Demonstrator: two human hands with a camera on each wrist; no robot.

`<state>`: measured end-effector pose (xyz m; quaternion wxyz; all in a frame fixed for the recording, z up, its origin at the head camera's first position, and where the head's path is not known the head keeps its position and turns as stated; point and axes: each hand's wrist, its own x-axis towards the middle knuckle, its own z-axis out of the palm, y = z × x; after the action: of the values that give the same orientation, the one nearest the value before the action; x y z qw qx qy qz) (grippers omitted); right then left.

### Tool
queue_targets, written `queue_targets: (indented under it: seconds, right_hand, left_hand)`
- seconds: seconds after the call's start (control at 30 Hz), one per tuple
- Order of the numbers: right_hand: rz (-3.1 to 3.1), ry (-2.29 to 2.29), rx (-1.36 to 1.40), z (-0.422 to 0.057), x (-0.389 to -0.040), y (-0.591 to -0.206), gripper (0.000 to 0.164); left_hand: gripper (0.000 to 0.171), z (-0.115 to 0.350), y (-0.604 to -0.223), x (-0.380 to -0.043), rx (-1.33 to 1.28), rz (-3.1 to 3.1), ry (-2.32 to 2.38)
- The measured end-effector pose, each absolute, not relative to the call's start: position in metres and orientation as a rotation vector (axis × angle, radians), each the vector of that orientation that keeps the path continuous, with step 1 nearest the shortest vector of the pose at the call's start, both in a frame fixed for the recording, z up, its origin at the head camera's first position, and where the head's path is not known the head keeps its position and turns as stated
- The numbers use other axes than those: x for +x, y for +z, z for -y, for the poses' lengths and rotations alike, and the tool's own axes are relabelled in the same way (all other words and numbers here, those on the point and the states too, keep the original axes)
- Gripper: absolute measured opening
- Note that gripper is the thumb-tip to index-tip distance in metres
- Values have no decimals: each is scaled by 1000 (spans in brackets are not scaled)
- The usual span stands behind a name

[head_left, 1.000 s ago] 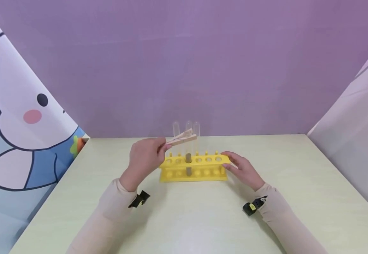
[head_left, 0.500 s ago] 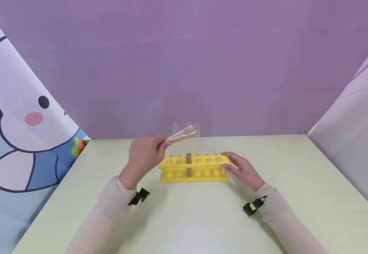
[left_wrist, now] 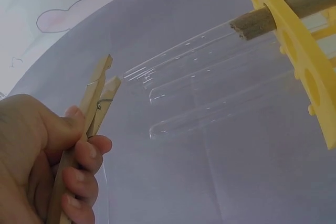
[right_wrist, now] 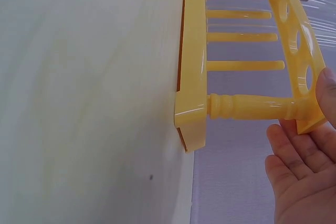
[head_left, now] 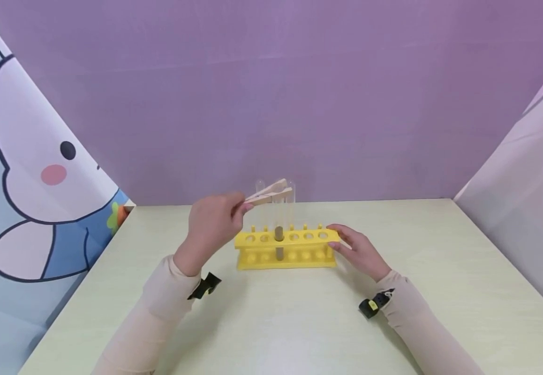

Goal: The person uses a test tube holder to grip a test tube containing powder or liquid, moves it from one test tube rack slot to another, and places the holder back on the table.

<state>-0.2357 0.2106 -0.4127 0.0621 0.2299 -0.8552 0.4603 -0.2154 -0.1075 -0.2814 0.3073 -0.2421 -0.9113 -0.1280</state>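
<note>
My left hand (head_left: 215,221) grips a wooden test tube clamp (left_wrist: 97,98) by its handle, thumb on one side and fingers curled round the other. The clamp's two tips stand apart, right by the upper end of a clear test tube (left_wrist: 184,50). This tube stands upright in the yellow test tube rack (head_left: 285,264), with a brown, rough-topped filling (left_wrist: 257,22) in its lower part. At the rack's right end, my right hand (head_left: 358,250) holds the top plate, thumb above and fingers below.
Behind the rack's top plate stand more clear tubes (left_wrist: 157,129), rounded ends up. Several rack holes hold nothing. The rack rests on a pale table (head_left: 290,323), backed by a purple cloth (head_left: 271,104). A cartoon-printed cloth (head_left: 32,156) hangs at the left.
My left hand has raised the clamp slightly, up along the filled tube to its top end. The right hand and the rack stay where they were.
</note>
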Motion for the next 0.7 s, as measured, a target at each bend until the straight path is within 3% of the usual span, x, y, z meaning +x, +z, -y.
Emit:
queue_targets:
  seconds: [0.23, 0.7]
  right_hand:
    - [2598, 1401, 687, -210, -236, -413, 43]
    - [2592, 1420, 688, -211, -238, -415, 43]
  left_hand:
    - [31, 114, -283, -214, -585, 2428, -342]
    - [21, 139, -295, -210, -444, 2493, -414]
